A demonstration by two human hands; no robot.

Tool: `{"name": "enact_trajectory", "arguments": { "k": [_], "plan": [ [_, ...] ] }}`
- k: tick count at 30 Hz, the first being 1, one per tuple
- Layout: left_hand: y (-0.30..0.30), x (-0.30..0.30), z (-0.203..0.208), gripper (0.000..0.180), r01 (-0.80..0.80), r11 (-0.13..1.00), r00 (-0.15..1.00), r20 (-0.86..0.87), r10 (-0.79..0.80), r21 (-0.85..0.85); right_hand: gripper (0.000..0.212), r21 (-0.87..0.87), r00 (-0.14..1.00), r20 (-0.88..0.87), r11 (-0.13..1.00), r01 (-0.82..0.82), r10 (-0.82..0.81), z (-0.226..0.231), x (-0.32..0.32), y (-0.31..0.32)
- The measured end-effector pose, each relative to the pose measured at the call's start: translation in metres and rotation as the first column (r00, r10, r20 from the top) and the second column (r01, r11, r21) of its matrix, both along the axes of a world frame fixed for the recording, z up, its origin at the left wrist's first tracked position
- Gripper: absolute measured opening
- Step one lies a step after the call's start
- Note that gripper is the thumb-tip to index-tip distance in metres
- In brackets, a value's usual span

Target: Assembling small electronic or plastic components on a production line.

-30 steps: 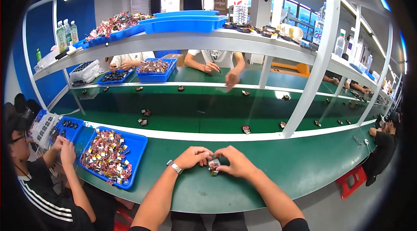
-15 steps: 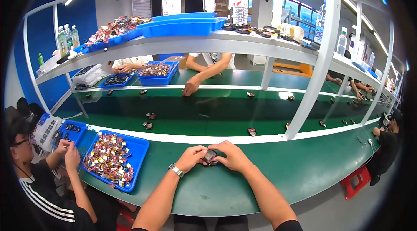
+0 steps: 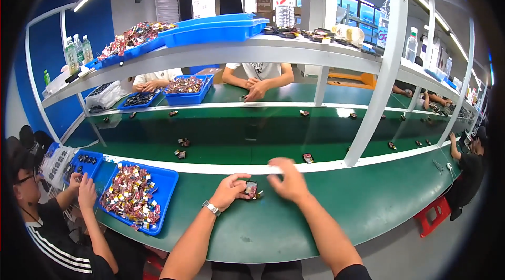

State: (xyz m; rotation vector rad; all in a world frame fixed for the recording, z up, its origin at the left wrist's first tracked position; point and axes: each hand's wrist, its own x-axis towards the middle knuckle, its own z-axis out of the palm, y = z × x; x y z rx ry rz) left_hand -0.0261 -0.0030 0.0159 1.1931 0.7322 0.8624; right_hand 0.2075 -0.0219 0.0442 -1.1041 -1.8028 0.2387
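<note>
One small dark case [image 3: 251, 189] at bench [image 3: 263, 232], pinched in our left hand [image 3: 230, 192]. Right hand [image 3: 288, 179] spread wide, blurred, apart, at case's two o'clock. We judge handling step unfinished; next move calls for steady left pinch.

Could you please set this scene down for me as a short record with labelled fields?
Surface: green bench
Left grip: thumb and fingers on a small dark device
Right grip: open, blurred, apart from the device
Left on bench: blue tray heaped with small red-and-white parts
Beyond bench: dark green strip with scattered small pieces
Overhead: pale shelf bearing blue trays and bottles
Co-workers: one seated at left, one opposite, others at right
</note>
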Motion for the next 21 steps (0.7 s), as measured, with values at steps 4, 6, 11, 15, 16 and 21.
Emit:
{"name": "enact_trajectory", "arguments": {
  "k": [4,6,11,15,16,21],
  "plan": [
    [0.0,0.006,0.002,0.031,-0.017,1.0,1.0,-0.005,0.017,-0.009,0.053,-0.04,0.655,0.302,0.677,0.735,-0.693,-0.014,0.077,0.051],
    [0.003,0.006,-0.002,0.031,0.002,1.0,1.0,0.004,-0.002,-0.008,0.05,-0.15,0.624,0.408,0.626,0.766,-0.666,-0.032,0.094,0.064],
    [0.004,0.007,-0.003,0.031,0.041,0.999,0.999,0.03,-0.041,-0.009,0.046,-0.153,0.702,0.298,0.694,0.704,-0.647,-0.048,0.108,0.085],
    [0.002,0.006,0.0,0.031,0.018,1.0,0.999,0.026,-0.018,-0.018,0.049,-0.133,0.694,0.267,0.688,0.713,-0.668,-0.04,0.097,0.082],
    [0.0,0.002,0.001,0.031,0.016,0.999,0.999,0.039,-0.015,-0.027,0.049,-0.037,0.741,0.226,0.754,0.655,-0.633,-0.031,0.074,0.072],
    [0.005,0.004,-0.002,0.031,0.007,0.999,0.998,0.065,-0.004,-0.043,0.039,-0.093,0.937,0.269,0.974,-0.206,0.224,0.016,0.005,0.008]
  ]
}}
